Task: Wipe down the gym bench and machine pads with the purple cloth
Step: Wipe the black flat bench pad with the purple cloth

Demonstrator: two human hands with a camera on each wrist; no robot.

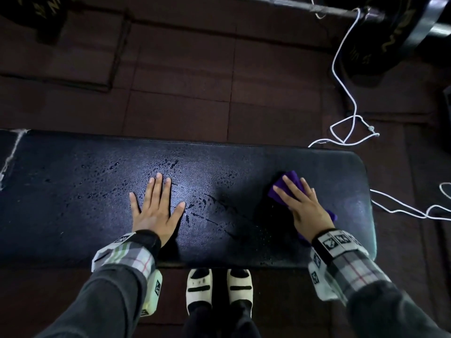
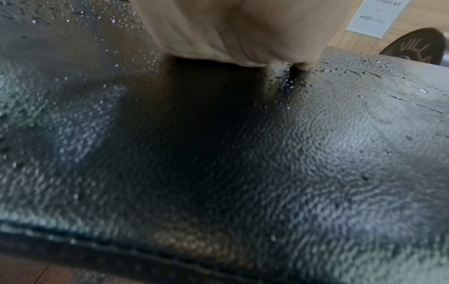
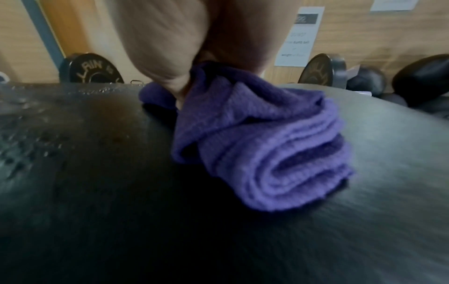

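A black padded gym bench [image 1: 73,191] runs across the head view, its middle speckled with water droplets and streaks. My left hand [image 1: 156,203] lies flat on the bench centre, fingers spread and straight. My right hand [image 1: 302,206] presses flat on the folded purple cloth [image 1: 291,178] near the bench's right end, fingers straight on top of it. In the right wrist view the purple cloth [image 3: 267,149] bunches in folds under my right hand [image 3: 170,44], on the bench [image 3: 97,192]. The left wrist view shows the wet bench [image 2: 243,153] below my left hand [image 2: 230,28].
A white cord [image 1: 346,76] trails from a barbell [image 1: 317,7] down past the bench's right end. A black weight plate [image 1: 395,37] stands at top right. My feet in white slippers [image 1: 219,289] are against the bench's near edge. Dark rubber floor tiles [image 1: 183,81] lie beyond.
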